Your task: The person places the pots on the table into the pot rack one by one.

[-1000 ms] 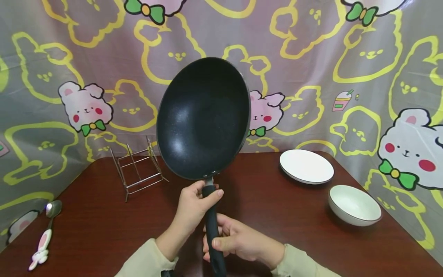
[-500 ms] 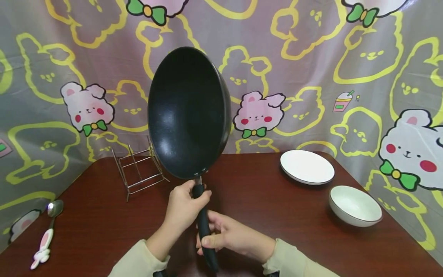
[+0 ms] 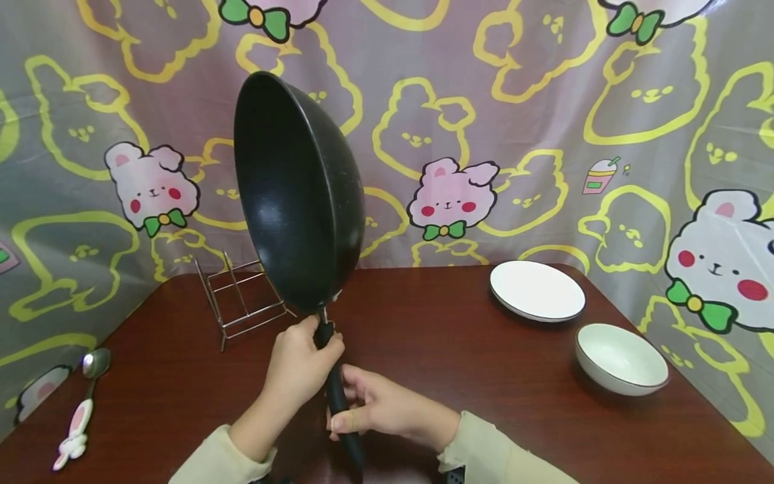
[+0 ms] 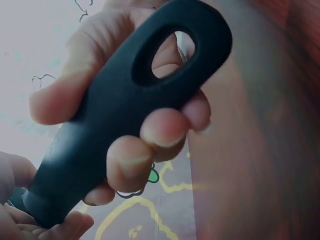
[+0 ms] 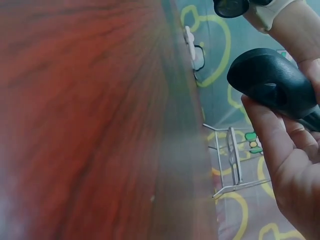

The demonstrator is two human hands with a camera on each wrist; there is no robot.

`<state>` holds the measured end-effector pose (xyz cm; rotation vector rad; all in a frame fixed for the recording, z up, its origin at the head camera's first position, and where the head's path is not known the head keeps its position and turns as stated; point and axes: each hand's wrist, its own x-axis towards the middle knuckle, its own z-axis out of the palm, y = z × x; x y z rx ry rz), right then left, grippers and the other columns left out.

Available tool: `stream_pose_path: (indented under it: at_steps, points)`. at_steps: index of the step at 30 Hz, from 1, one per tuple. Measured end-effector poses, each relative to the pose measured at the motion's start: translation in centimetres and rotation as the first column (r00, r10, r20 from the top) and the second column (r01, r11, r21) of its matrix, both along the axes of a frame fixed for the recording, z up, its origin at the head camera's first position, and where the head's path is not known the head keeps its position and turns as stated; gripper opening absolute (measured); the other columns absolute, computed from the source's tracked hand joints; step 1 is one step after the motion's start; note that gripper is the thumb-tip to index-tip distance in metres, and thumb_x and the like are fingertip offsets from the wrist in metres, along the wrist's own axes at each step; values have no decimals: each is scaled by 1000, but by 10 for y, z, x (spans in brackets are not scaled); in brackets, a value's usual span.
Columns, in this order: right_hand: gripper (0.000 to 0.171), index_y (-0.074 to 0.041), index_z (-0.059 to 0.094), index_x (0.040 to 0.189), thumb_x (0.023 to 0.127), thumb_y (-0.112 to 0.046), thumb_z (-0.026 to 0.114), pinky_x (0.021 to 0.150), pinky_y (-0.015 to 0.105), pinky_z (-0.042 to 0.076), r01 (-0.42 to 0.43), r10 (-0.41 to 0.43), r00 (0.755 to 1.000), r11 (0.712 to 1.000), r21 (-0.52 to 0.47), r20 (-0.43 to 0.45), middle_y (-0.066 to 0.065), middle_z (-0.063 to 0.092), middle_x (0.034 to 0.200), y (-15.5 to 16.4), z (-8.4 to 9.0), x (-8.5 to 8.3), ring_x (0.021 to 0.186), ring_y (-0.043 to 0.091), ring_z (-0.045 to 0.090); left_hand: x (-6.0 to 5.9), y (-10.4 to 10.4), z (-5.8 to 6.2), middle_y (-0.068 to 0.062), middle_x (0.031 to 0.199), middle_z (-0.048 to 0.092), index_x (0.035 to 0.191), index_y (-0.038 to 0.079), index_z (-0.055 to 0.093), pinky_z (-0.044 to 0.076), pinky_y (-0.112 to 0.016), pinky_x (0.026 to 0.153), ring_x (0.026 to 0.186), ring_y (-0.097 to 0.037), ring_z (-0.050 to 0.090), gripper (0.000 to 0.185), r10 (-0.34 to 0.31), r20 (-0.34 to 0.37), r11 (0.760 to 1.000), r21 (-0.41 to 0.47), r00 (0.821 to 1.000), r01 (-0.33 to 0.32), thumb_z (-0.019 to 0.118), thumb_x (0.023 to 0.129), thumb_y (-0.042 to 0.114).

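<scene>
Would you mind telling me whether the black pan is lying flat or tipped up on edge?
Tipped up on edge: the pan stands nearly vertical above the table, empty, with both hands, left and right, gripping its handle.

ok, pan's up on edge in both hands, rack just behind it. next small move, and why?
Probably ease the pan left and down toward the wire rack. It is off the table, nearly on edge, with the left hand high on the handle and the right hand lower.
</scene>
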<state>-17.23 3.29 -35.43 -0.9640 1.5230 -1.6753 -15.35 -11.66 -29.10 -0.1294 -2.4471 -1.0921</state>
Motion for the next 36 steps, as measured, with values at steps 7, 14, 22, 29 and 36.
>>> stream_pose_path:
  at_steps: [7, 14, 22, 29, 36]
  points:
    - [36, 6, 38, 115, 86, 5, 58, 60, 22, 47, 29, -28, 999, 999, 34, -33, 6, 58, 82, -13, 1, -3, 73, 7, 60, -1, -8, -2, -2, 57, 56, 79, 4, 61, 33, -25, 44, 53, -14, 45, 5, 14, -18, 1000, -10, 1000, -14, 61, 79, 8]
    - [37, 4, 39, 115, 84, 7, 59, 60, 21, 46, 55, -51, 997, 996, 69, -63, 3, 58, 79, -26, 4, -8, 70, 6, 58, 1, -15, 2, -7, 71, 65, 88, 1, 62, 37, -27, 49, 60, -17, 52, 13, 41, -16, 999, -24, 999, -41, 55, 83, 11]
    - [36, 4, 42, 112, 82, 7, 61, 62, 19, 46, 56, -49, 993, 996, 66, -103, 7, 59, 79, -42, 7, -13, 69, 5, 58, 1, -26, 5, -21, 97, 68, 99, -6, 62, 50, -44, 69, 87, -36, 64, 24, 70, -33, 997, -42, 997, -71, 50, 86, 10]
    - [35, 2, 44, 108, 80, 6, 65, 59, 16, 44, 76, -59, 978, 994, 83, -198, 2, 58, 74, -58, 6, -20, 61, 4, 57, 0, -40, 5, -19, 88, 67, 97, -4, 61, 48, -41, 64, 79, -32, 62, 21, 91, -16, 994, -59, 996, -91, 48, 86, 9]
    - [35, 0, 46, 107, 79, 3, 67, 57, 17, 45, 120, -94, 971, 987, 109, -222, 0, 58, 70, -69, 9, -21, 58, 5, 58, -4, -52, 4, -20, 88, 67, 94, -4, 61, 44, -37, 63, 78, -30, 61, 20, 97, -4, 994, -58, 995, -97, 47, 87, 8]
